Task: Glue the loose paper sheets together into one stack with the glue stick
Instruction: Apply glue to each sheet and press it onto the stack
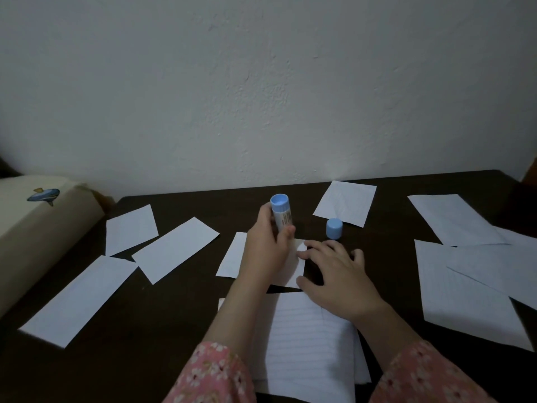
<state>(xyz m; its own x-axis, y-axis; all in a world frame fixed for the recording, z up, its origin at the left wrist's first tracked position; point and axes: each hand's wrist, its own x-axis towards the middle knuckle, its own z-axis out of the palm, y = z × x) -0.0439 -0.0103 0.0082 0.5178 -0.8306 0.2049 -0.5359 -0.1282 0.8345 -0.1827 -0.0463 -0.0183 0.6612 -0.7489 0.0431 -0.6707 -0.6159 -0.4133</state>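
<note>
My left hand [268, 245] grips a blue and white glue stick [281, 213], held tip down over a small white paper sheet [232, 257] at the middle of the dark table [174, 330]. My right hand [337, 270] lies on that sheet's right edge with spread fingers, pressing it flat. The glue stick's blue cap [334, 228] stands upright just behind my right hand. A stack of lined sheets [305, 344] lies near me between my forearms. The glue tip is hidden by my left hand.
Loose white sheets lie scattered: three at the left [174, 251], one at the back [345, 203], several overlapping at the right [465, 289]. A cream cushion with a blue emblem [35, 228] borders the table's left edge. A white wall rises behind.
</note>
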